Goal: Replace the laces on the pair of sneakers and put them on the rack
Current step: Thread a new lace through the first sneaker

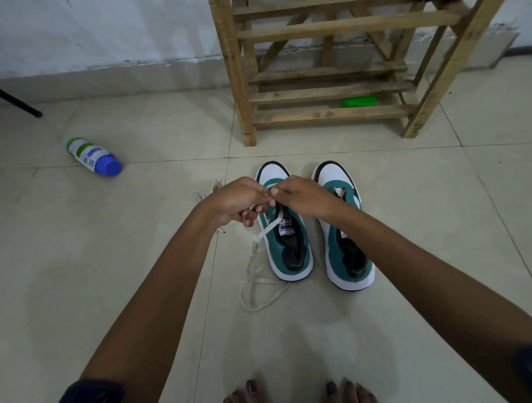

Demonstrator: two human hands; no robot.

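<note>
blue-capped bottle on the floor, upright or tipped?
Tipped. The white-and-green plastic bottle with the blue cap lies on its side on the tiled floor, cap pointing toward the sneakers.

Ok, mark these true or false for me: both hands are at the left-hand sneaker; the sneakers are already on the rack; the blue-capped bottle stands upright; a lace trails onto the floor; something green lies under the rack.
1. Both the left hand and right hand work at the left-hand sneaker: true.
2. The sneakers are on the rack: false; both stand on the floor in front of it.
3. The bottle stands upright: false; it lies on its side.
4. A white lace trails onto the floor: true.
5. A green object lies under the rack: true.
</note>
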